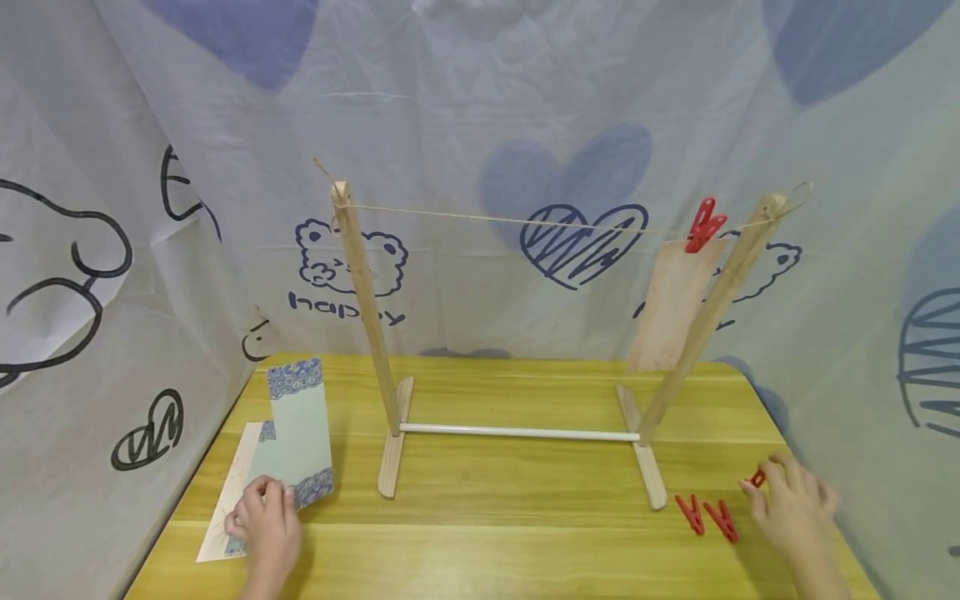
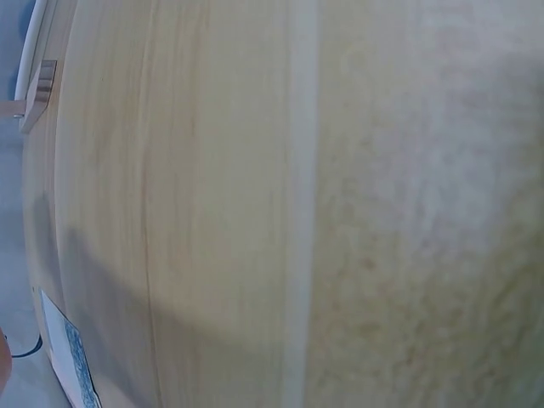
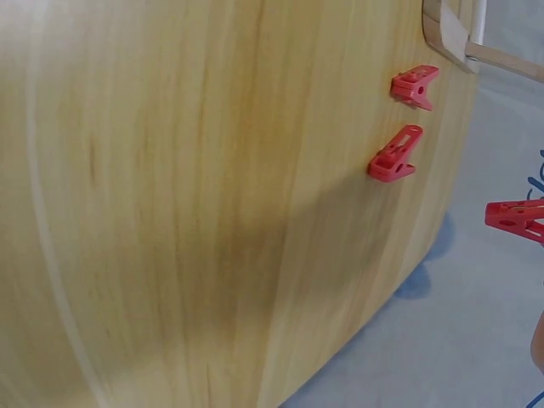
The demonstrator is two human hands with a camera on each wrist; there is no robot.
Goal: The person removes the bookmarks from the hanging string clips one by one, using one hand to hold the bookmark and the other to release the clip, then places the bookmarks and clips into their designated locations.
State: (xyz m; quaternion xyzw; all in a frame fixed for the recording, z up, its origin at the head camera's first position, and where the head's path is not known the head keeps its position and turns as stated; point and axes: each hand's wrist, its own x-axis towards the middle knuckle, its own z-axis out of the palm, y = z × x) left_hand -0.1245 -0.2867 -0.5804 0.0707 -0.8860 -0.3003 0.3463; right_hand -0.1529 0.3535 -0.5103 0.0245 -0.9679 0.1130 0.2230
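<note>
My left hand [image 1: 268, 529] pinches the lower edge of a pale green paper card [image 1: 300, 429] with blue lace-patterned ends. The card is raised at a tilt, and its lower end shows in the left wrist view [image 2: 64, 344]. Below it lie a cream paper [image 1: 225, 517] and another partly hidden lace-patterned piece. At the right, my right hand [image 1: 795, 504] pinches a red clothespin [image 1: 757, 478], seen off the table in the right wrist view [image 3: 514, 218]. Two more red clothespins [image 1: 690, 514] [image 3: 395, 155] lie on the table just left of that hand.
A wooden stand with a left post [image 1: 367, 317], a right post [image 1: 693, 342] and a white bottom bar [image 1: 517, 432] stands mid-table. Between the post tops runs a string [image 1: 465, 217]. Near its right end, a red clothespin [image 1: 702, 229] holds a hanging beige paper [image 1: 667, 308].
</note>
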